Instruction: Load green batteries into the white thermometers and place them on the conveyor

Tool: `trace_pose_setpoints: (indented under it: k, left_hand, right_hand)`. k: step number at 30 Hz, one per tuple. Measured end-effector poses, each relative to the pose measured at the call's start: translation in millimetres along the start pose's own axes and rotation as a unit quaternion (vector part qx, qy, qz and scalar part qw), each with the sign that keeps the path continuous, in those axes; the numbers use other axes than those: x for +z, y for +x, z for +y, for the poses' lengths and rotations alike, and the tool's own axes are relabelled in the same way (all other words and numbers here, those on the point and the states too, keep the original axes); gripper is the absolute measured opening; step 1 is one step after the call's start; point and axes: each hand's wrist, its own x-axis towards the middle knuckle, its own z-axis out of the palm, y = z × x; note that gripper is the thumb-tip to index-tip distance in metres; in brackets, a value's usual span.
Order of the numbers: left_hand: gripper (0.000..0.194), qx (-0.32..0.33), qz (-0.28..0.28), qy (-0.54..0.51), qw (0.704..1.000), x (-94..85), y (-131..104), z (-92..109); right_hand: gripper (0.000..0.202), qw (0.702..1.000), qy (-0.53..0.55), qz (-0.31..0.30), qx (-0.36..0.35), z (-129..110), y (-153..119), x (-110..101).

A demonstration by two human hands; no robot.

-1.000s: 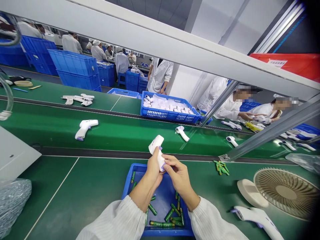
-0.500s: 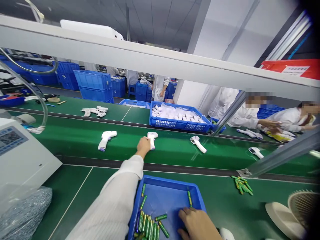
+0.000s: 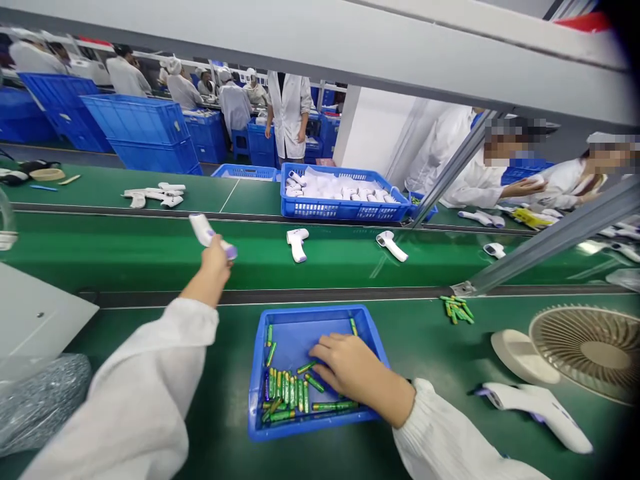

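Writing: any marks on the white plastic handheld device with a purple end (image 3: 201, 230), or on the green cylindrical batteries with gold-coloured ends (image 3: 286, 389), are too small to read.

Left hand (image 3: 216, 259) is clamped around that device, arm stretched forward and left. White end sticks out past the fist, up and to the left; purple end shows just right of the fingers. Device is over the shiny green conveyor belt (image 3: 125, 243); can't tell if it touches.

Right hand (image 3: 350, 367) is palm-down over the shallow blue plastic tray (image 3: 295, 330), fingers bent, tips beside a couple of loose batteries. Can't tell whether they grip one. Most batteries sit in a row at the tray's near left.

More on the belt, right of the held unit: nearest is a white pistol-shaped device (image 3: 297, 245), handle toward the near side. Another white device with purple trigger (image 3: 543, 408) lies right of the tray, near a round beige fan (image 3: 595, 347).
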Motion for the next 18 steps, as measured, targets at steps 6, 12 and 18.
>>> trace_pose_setpoints:
  k: [6,12,18]
  left_hand:
    - [0.028,-0.08,-0.308,-0.267,0.91,46.5,-148.5,-31.5]
    - [0.042,-0.035,-0.349,-0.23,0.908,41.1,-188.3,-71.9]
    - [0.041,-0.116,-0.338,-0.214,0.909,44.5,-174.4,-79.6]
  right_hand:
    - [0.006,0.996,-0.053,-0.019,-0.066,-20.8,14.2,17.6]
    - [0.009,0.997,-0.065,0.018,-0.05,-18.2,-5.8,21.5]
    - [0.022,0.895,0.222,0.38,0.08,-0.5,-22.7,-9.2]
